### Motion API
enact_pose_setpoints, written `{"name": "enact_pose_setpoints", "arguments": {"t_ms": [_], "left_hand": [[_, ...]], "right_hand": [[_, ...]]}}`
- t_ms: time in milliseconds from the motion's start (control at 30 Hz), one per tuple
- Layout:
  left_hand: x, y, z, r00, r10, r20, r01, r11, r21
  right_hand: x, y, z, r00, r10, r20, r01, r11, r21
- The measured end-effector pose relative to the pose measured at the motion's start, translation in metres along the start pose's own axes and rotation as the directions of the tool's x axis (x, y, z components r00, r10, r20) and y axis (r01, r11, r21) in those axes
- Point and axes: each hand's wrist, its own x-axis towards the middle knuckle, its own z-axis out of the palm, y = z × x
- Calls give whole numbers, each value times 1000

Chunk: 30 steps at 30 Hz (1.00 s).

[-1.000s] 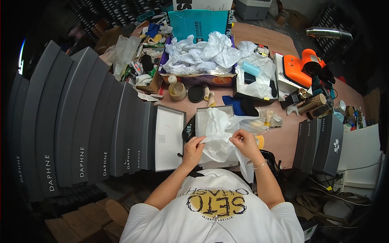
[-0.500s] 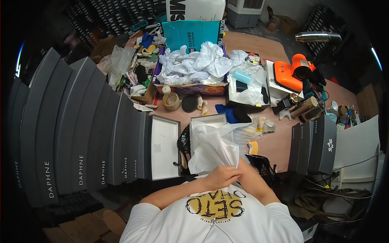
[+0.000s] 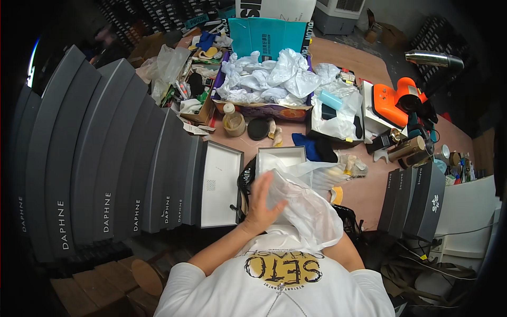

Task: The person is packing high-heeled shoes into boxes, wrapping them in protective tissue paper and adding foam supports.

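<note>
A thin white translucent wrapping sheet [image 3: 311, 211], perhaps a bag, hangs bunched in front of my chest. My left hand [image 3: 262, 206] is raised at its left edge, slightly blurred, thumb and fingers apart. The right forearm [image 3: 348, 253] runs up behind the sheet, which hides my right hand. Just beyond is an open white-lined shoebox [image 3: 282, 156], partly covered by the sheet. A glossy black item [image 3: 246, 179], apparently a shoe, lies by its left side. Another shiny black item [image 3: 346, 216] sits right of the sheet. A white-lined box lid [image 3: 221, 185] stands at the left.
Dark grey shoeboxes [image 3: 100, 158] are stacked at the left, others [image 3: 422, 203] at the right. Behind are a carton of crumpled white paper [image 3: 269, 79], a glue jar [image 3: 233, 121], a blue cloth [image 3: 311, 147], an orange device [image 3: 390, 103] and a hot-air gun [image 3: 430, 58].
My hands, which were together at the sheet's lower edge, have parted. The left hand has risen and opened; the sheet has swung right and toward me, covering the right hand. The view has shifted slightly.
</note>
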Motion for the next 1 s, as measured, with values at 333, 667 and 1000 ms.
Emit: {"name": "enact_pose_setpoints", "arguments": {"t_ms": [333, 667, 1000], "left_hand": [[-28, -83, 32, 773, -602, 198, 619, 651, -440], [53, -94, -50, 767, -499, -404, 199, 783, -589], [-75, -27, 68, 968, -162, 191, 202, 956, -213]], "right_hand": [[-15, 5, 2, 999, 35, -9, -34, 997, 67], [-22, 36, -127, 875, 237, -422, -280, 959, -42], [103, 22, -12, 828, -536, 164, 464, 491, -737]]}}
